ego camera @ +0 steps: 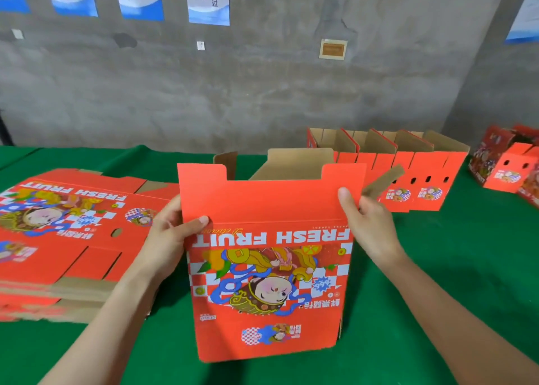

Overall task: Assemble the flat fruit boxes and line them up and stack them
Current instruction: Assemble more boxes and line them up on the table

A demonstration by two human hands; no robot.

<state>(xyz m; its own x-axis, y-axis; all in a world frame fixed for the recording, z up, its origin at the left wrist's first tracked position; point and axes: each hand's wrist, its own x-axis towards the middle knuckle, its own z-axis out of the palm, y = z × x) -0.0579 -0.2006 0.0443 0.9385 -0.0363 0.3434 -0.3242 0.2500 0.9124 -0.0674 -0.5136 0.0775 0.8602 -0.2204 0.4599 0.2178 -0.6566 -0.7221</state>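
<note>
Right now the fruit box (268, 268) stands dead ahead of me, squarely between my two hands, with its long axis running up and away from my body toward the wall. My left hand (170, 233) grips its left edge, thumb laid across the front panel. My right hand (367, 221) pinches the right edge, thumb in front and fingers behind. I cannot tell whether its near edge rests on the green table (437, 282). It is bright orange-red with a cartoon figure on a checkered field. The white "FRESH FRUIT" reads upside down to me, so I judge the end facing up is the bottom. Its brown-lined flaps stand unfolded. The row of assembled boxes (393, 166) sits behind and to the right, nearer my right hand, so this box probably goes that way. The stack of flat boxes (58, 239) lies beside my left.
</note>
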